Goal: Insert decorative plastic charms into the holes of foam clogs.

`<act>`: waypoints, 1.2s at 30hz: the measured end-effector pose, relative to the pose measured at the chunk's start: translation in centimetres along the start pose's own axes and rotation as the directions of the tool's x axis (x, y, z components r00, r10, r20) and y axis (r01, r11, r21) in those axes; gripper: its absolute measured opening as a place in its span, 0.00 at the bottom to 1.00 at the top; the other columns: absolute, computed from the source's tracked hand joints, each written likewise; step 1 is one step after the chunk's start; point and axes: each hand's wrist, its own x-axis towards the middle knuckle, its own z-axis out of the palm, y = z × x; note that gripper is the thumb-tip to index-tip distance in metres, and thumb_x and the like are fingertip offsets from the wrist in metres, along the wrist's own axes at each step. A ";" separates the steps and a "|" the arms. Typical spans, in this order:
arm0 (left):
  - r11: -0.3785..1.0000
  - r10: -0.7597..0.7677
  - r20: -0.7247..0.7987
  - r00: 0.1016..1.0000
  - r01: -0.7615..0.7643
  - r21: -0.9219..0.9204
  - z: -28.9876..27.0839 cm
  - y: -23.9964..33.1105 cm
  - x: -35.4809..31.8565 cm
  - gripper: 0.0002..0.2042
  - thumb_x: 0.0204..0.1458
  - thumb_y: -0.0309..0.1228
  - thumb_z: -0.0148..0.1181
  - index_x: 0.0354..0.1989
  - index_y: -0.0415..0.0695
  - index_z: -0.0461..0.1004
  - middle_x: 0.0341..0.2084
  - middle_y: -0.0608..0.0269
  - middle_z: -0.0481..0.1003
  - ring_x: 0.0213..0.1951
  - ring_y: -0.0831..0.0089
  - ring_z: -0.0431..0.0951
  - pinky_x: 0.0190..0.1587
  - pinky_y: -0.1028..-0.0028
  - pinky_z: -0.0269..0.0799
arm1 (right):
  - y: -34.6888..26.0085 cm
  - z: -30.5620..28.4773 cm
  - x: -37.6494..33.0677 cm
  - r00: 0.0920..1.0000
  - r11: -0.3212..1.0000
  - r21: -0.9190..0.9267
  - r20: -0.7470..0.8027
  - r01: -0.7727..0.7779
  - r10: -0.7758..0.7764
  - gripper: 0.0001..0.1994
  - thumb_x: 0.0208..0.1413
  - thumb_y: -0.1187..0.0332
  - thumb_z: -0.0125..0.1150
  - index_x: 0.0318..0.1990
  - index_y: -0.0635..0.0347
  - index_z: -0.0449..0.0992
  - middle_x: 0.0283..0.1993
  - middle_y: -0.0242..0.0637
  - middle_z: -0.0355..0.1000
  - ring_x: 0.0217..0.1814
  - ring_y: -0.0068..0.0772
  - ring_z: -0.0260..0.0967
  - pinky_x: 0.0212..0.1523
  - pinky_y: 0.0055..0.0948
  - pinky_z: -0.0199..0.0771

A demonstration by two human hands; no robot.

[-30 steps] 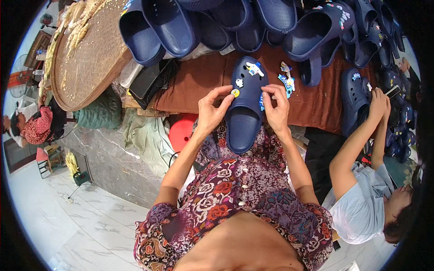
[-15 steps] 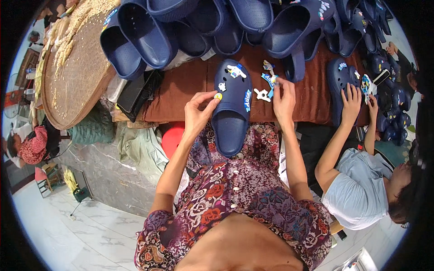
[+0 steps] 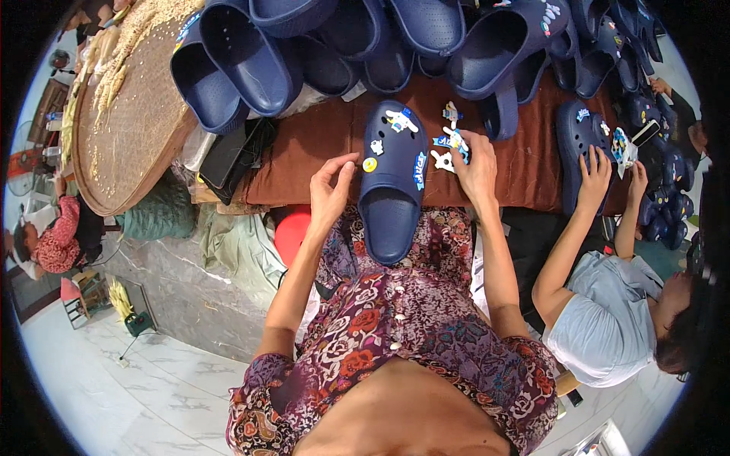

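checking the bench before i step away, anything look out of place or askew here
Nothing looks damaged or spilled. The navy clog juts past the brown cloth edge toward the lap, the left hand beside it, the right hand at the loose charms. Behind, clogs lie heaped.

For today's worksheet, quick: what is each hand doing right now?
Left hand: open, fingertips beside the navy clog, holding nothing.
Right hand: resting on the loose charms; grip cannot be told.

The right hand (image 3: 477,171) hides part of the loose charms (image 3: 450,144).
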 end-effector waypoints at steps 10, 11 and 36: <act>0.993 0.104 -0.009 0.995 -0.103 0.054 0.3 1.1 2.2 0.11 0.62 0.28 0.57 0.48 0.38 0.81 0.42 0.61 0.82 0.45 0.75 0.78 0.50 0.74 0.72 | -2.6 -0.7 0.4 1.000 0.928 0.371 0.006 -0.023 0.023 0.18 0.54 0.72 0.64 0.54 0.60 0.75 0.46 0.42 0.72 0.48 0.41 0.73 0.49 0.36 0.72; 0.992 0.118 -0.004 0.993 -0.117 0.049 0.5 1.1 2.6 0.11 0.61 0.28 0.57 0.49 0.38 0.80 0.41 0.60 0.82 0.45 0.76 0.79 0.50 0.74 0.72 | -3.2 -0.8 0.5 1.000 0.923 0.385 0.024 0.003 -0.014 0.18 0.54 0.73 0.65 0.53 0.60 0.76 0.46 0.42 0.72 0.48 0.41 0.73 0.49 0.36 0.73; 0.754 0.451 0.202 0.869 -0.492 0.434 3.3 5.4 6.5 0.15 0.55 0.33 0.62 0.51 0.49 0.80 0.51 0.46 0.75 0.53 0.49 0.74 0.57 0.57 0.69 | -6.1 0.4 0.4 0.999 0.808 0.588 0.027 -0.031 0.018 0.14 0.54 0.74 0.66 0.49 0.60 0.76 0.46 0.36 0.72 0.46 0.30 0.73 0.45 0.29 0.73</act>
